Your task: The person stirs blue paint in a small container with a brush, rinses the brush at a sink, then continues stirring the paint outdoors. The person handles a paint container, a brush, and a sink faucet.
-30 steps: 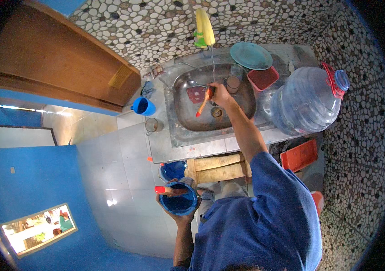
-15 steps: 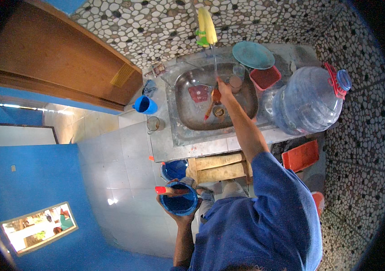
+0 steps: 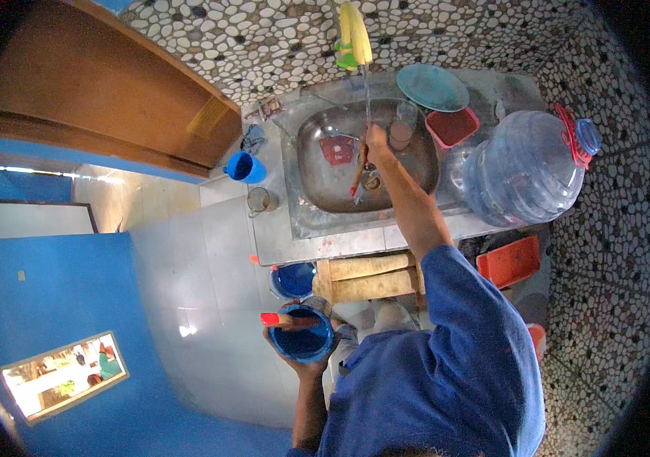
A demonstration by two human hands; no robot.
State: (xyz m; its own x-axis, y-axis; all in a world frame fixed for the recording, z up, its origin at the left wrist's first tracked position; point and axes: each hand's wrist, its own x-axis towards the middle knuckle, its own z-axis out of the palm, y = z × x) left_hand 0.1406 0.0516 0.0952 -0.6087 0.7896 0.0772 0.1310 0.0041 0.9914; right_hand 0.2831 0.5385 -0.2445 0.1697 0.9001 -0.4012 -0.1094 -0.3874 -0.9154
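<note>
My left hand [image 3: 310,369] is wrapped round a blue pail [image 3: 302,352] from below, low in front of me. Across the pail's opening lies a brown stick-like tool [image 3: 283,322] with a red end. Over the metal sink [image 3: 310,190], my right hand [image 3: 376,145] grips a similar slim brown tool [image 3: 361,169], its red end pointing down toward the drain [image 3: 371,183]. What kind of tool it is, I cannot make out. Water [image 3: 368,95] falls onto this hand from a yellow-covered tap [image 3: 355,38] with a green handle. A red item [image 3: 337,151] lies in the basin.
A blue cup [image 3: 246,168] and glass mug [image 3: 262,199] stand left of the sink. Right of it are a turquoise plate [image 3: 433,87], a red container [image 3: 453,128] and a large water bottle [image 3: 525,169]. Below are a wooden stool [image 3: 374,285], another blue pail [image 3: 292,282] and a red tray [image 3: 509,261].
The tool in my right hand has turned, and its orange-brown part shows less. That hand has shifted slightly under the running water. My left hand holds the pail as before.
</note>
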